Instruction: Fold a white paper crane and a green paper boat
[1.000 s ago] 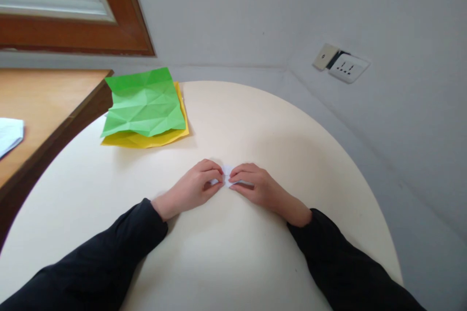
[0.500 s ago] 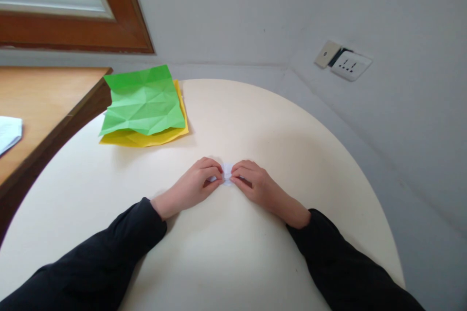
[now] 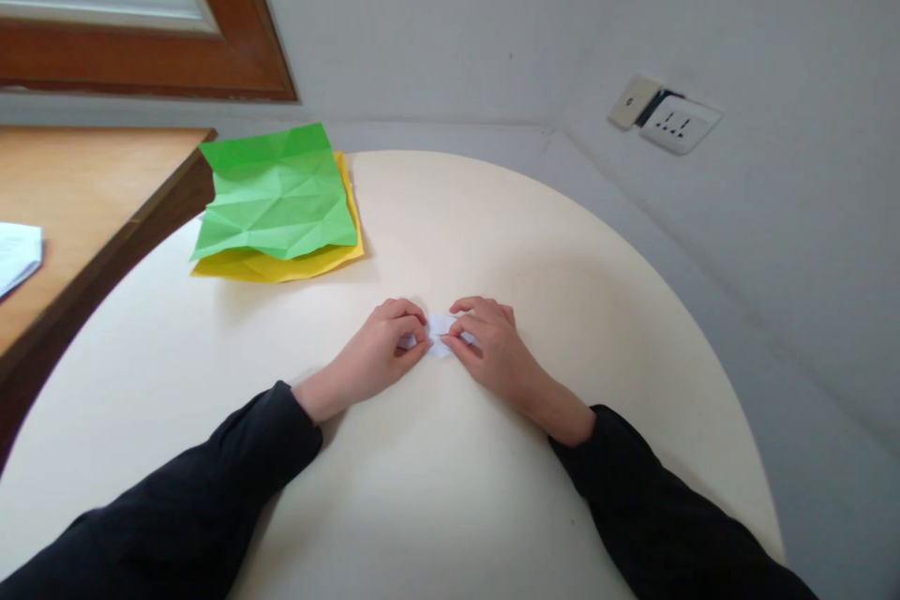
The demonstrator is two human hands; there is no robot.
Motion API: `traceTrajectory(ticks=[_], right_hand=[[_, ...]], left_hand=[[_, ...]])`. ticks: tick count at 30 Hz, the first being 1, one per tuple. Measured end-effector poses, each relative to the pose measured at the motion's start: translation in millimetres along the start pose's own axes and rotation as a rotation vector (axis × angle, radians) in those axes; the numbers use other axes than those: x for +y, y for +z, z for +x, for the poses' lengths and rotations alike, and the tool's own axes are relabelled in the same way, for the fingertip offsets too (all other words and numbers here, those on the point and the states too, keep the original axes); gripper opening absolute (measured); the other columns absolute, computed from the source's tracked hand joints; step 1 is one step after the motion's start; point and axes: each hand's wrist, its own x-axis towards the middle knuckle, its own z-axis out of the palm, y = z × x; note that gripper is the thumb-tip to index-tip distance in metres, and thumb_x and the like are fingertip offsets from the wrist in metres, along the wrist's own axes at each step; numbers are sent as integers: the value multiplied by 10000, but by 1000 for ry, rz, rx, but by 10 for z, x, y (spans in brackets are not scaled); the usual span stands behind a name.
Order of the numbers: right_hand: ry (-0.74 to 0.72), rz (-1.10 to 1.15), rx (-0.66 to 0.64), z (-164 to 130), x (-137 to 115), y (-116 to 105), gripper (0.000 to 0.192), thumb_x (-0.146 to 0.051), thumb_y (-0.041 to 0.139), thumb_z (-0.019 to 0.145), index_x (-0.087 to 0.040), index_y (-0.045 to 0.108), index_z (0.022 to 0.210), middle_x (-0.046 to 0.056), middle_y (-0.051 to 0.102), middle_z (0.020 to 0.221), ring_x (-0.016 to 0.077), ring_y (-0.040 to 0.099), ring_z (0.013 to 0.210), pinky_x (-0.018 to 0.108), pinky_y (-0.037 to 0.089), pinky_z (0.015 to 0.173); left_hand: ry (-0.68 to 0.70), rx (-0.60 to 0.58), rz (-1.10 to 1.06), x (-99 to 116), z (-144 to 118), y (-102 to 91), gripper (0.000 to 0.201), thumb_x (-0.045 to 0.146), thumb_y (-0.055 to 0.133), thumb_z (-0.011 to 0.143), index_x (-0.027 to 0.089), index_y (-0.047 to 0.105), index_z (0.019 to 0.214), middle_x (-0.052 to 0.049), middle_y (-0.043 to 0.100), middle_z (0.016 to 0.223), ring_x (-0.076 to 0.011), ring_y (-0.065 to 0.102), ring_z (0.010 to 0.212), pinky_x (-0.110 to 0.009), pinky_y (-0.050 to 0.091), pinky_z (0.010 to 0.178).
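One small white paper: lies on the desk, between the two hands and touching both, with a crease across it.
Left hand: thumb and curled fingers nearly closed, pinching the paper's left end, which they partly cover.
Right hand: thumb and forefinger together on the paper's right part; the other fingers are loosely bent above it.
Dark sleeves: reach in from both lower corners to the wrists.
Round cream desk: carries the paper and, at its far left, a creased green sheet on top of a yellow sheet.
Wooden desk: stands at the left, bearing a pale folded paper.
Wall socket: at upper right.
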Motion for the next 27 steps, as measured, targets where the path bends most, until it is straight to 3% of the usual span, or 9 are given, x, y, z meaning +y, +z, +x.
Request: traceTrajectory(ticks=[9,16,21,27], right_hand=[[65,-37,7,6,-2,8,95,-189,621,791,-199,544,736,67,609,968,219,553,898,356,357,774],[76,-33,3,4,0,2,123,-196,617,801,-216,587,918,60,621,967,223,563,912,353,376,770],[19,22,-8,-2,12,-9,46,-180,587,827,-197,627,842,60,620,891,197,576,843,340,410,751],[-82,160,-39,-1,-72,-31,169,-183,488,886,-181,639,809,65,637,820,180,577,788,324,462,739]], left_hand=[[-47,-20,29,14,2,-15,46,142,565,778,188,565,781,-45,593,854,-185,552,825,-321,473,756],[-62,34,40,-18,-20,14,230,138,559,779,202,618,993,-64,575,966,-193,550,896,-326,476,786],[17,57,210,-40,-47,30,231,124,546,802,232,679,957,-71,566,1026,-216,530,964,-400,399,874],[-17,74,266,-35,-46,21,301,54,502,783,239,715,888,-70,590,974,-203,521,886,-375,387,794]])
